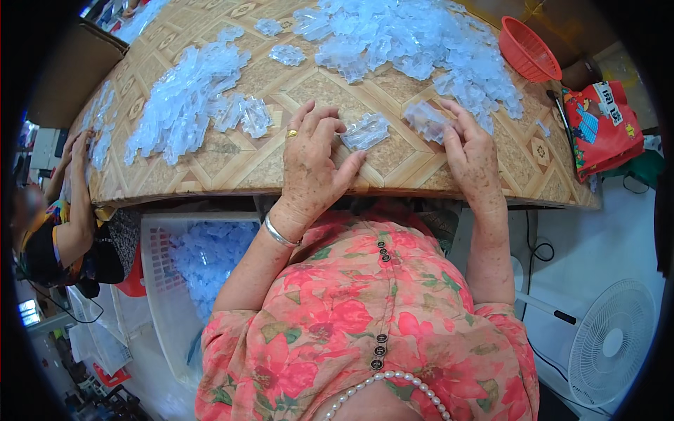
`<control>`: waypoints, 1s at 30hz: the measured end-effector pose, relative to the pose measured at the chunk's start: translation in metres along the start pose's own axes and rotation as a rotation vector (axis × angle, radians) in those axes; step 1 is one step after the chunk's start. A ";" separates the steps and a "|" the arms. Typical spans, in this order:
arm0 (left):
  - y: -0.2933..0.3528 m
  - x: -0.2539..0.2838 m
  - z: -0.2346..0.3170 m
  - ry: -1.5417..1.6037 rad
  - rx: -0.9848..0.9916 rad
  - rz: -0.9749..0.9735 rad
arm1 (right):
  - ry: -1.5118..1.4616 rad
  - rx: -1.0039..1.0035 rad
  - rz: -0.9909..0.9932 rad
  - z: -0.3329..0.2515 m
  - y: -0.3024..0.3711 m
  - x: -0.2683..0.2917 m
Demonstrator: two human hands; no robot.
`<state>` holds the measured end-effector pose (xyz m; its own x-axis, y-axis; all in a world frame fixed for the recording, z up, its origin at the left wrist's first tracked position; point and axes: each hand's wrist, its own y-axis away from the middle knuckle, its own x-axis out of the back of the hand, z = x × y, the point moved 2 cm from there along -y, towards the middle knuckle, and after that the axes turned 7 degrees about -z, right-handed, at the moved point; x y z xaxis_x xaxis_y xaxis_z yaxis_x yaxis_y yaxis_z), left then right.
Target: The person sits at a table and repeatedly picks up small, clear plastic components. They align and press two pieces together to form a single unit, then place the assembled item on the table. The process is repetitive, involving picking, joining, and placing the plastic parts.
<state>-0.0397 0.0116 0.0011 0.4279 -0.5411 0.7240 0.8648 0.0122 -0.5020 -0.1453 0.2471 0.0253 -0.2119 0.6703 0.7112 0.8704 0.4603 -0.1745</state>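
Observation:
My left hand [312, 158] rests over the near edge of the table, fingers loosely bent and thumb apart, holding nothing that I can see. Just right of its fingertips lies a small group of clear plastic pieces [366, 131]. My right hand [474, 154] pinches a clear plastic piece [426, 121] between thumb and fingers, slightly above or on the tabletop; which, I cannot tell. Beyond it spreads a large heap of similar translucent pieces [407, 35]. Another long pile [179, 98] lies to the left, with a few small clusters [286, 55] between the two.
A red plastic basket [528, 49] stands at the far right of the wood-patterned table [239, 165], near a red bag [607, 130]. Below the edge, a white crate [158, 281] holds more pieces. A white fan [612, 342] is at lower right. Another person's arm [81, 189] reaches in at left.

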 end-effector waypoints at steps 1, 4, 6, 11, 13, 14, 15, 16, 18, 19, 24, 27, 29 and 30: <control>0.000 0.001 0.001 -0.003 0.006 -0.002 | 0.027 -0.024 -0.013 0.000 0.001 0.004; 0.000 0.000 0.001 -0.009 0.009 0.001 | 0.108 -0.019 -0.043 0.001 0.005 0.011; 0.000 -0.001 -0.001 -0.006 0.003 0.002 | 0.101 -0.010 -0.069 -0.002 0.010 0.013; 0.002 -0.002 -0.001 -0.010 0.015 -0.002 | -0.098 -0.018 -0.175 -0.019 0.028 0.006; 0.002 -0.002 -0.001 -0.014 0.019 0.001 | -0.178 0.008 -0.197 -0.019 0.030 0.004; 0.002 -0.002 -0.001 -0.013 0.018 0.001 | -0.218 0.023 -0.208 -0.019 0.031 0.003; 0.002 -0.002 -0.001 -0.011 0.017 0.001 | -0.173 -0.008 -0.195 -0.019 0.029 0.005; 0.002 -0.001 -0.002 -0.011 0.017 0.001 | -0.129 -0.038 -0.182 -0.018 0.026 0.008; 0.002 -0.001 -0.002 -0.014 0.016 -0.001 | 0.016 0.034 -0.115 -0.016 0.018 0.008; 0.001 -0.001 -0.002 -0.013 0.014 -0.002 | 0.118 0.132 -0.058 -0.013 0.016 0.004; 0.000 -0.001 0.000 -0.001 0.023 0.000 | 0.084 0.207 -0.090 -0.014 0.011 -0.013; 0.001 -0.002 -0.002 0.004 0.028 -0.001 | 0.103 0.190 -0.104 -0.021 0.012 -0.021; 0.002 -0.002 -0.003 0.006 0.032 0.000 | 0.101 0.161 -0.143 -0.027 0.012 -0.020; 0.003 -0.002 -0.003 0.004 0.034 -0.001 | 0.087 0.159 -0.144 -0.027 0.012 -0.021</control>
<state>-0.0389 0.0099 -0.0029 0.4256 -0.5448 0.7225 0.8737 0.0398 -0.4847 -0.1182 0.2229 0.0266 -0.2839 0.5414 0.7914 0.7517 0.6380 -0.1668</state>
